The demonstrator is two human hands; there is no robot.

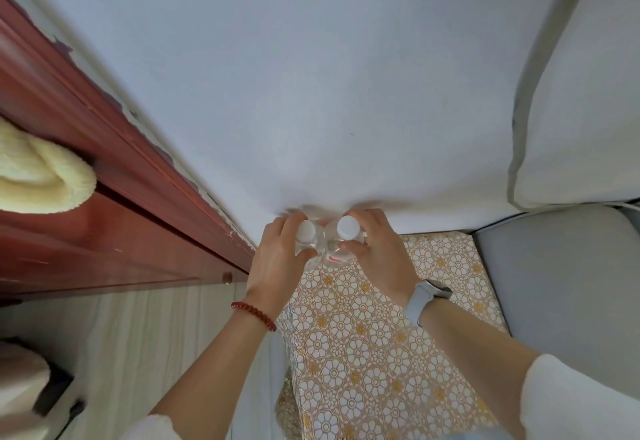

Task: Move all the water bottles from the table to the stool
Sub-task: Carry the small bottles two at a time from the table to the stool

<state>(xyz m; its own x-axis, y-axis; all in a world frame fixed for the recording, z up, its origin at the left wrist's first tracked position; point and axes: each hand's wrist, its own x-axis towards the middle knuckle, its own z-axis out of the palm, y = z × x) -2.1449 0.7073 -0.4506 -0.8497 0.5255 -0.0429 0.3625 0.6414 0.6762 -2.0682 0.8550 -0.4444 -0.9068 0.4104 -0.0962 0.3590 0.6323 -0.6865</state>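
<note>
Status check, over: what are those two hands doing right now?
Left hand grips left bottle. Right hand grips right bottle. Both bottles at the patterned cloth's far edge. Nothing in the way.

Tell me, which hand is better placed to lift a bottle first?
Neither clearly: the left hand already grips the left bottle, and the right hand grips the right bottle. Both could probably lift together.
</note>
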